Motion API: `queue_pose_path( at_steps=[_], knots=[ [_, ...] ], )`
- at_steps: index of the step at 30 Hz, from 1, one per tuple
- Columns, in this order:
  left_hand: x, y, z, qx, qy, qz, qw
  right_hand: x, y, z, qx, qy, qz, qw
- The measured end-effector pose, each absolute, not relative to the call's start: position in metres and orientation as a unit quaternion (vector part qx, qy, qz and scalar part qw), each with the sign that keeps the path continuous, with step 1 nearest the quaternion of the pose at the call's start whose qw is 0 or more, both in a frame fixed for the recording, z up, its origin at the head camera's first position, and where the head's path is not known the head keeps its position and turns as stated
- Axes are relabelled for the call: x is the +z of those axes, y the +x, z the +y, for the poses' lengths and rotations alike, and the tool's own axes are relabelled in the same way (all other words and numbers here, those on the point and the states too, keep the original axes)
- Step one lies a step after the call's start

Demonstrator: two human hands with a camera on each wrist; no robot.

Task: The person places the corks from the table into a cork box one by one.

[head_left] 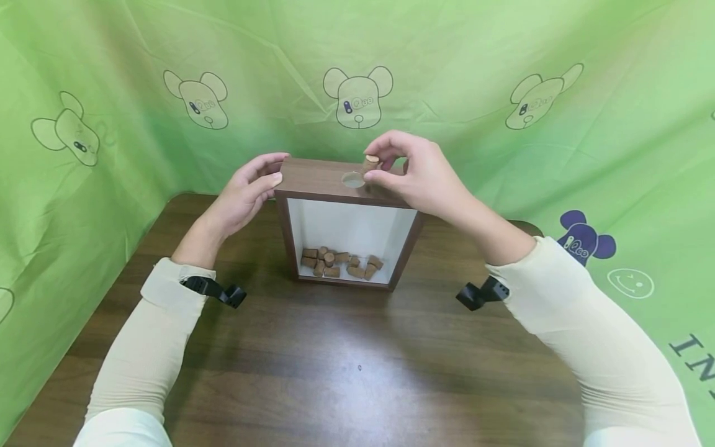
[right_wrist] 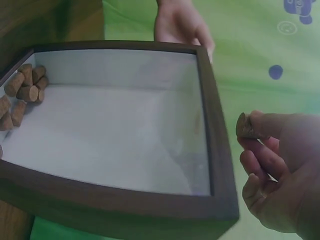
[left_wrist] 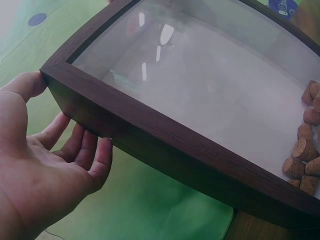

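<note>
An upright wooden shadow box (head_left: 335,167) with a clear front stands on the table, and a round hole (head_left: 353,180) opens in its top. Through the front, several corks (head_left: 329,257) show, lying loose on the bottom. My right hand (head_left: 424,171) pinches one cork (head_left: 370,163) between thumb and fingers, just above and to the right of the hole. At the box's upper left corner is my left hand (head_left: 240,195). In the left wrist view its thumb (left_wrist: 30,85) touches the corner, while the fingers (left_wrist: 87,145) curl behind the side.
The box rests on a dark brown wooden table (head_left: 313,360). Around the table's back and sides hangs a green cloth (head_left: 268,93) printed with bear heads. Black wrist straps with camera mounts (head_left: 223,292) jut inward from both sleeves.
</note>
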State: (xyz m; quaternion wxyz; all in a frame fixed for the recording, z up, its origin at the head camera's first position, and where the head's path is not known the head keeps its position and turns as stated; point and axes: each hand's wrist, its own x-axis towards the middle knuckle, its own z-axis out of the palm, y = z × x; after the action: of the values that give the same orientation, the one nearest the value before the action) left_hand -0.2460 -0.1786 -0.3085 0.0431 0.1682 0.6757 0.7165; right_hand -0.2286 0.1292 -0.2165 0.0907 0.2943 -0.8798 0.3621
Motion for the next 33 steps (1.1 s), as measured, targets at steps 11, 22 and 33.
queue_pose_path(
  at_steps=[11,22,33],
  knots=[
    [-0.307,-0.245,-0.176,0.716,0.168,0.676,0.042,-0.221,-0.241,0.113,0.349,0.286,-0.890,0.058],
    [-0.305,-0.245,-0.178,0.707,0.170,0.685,0.040,-0.220,-0.241,0.127,0.335,0.279,-0.898,0.059],
    [-0.302,-0.244,-0.188,0.646,0.167,0.745,-0.001,-0.206,-0.242,0.198,0.292,0.206,-0.929,0.098]
  ],
)
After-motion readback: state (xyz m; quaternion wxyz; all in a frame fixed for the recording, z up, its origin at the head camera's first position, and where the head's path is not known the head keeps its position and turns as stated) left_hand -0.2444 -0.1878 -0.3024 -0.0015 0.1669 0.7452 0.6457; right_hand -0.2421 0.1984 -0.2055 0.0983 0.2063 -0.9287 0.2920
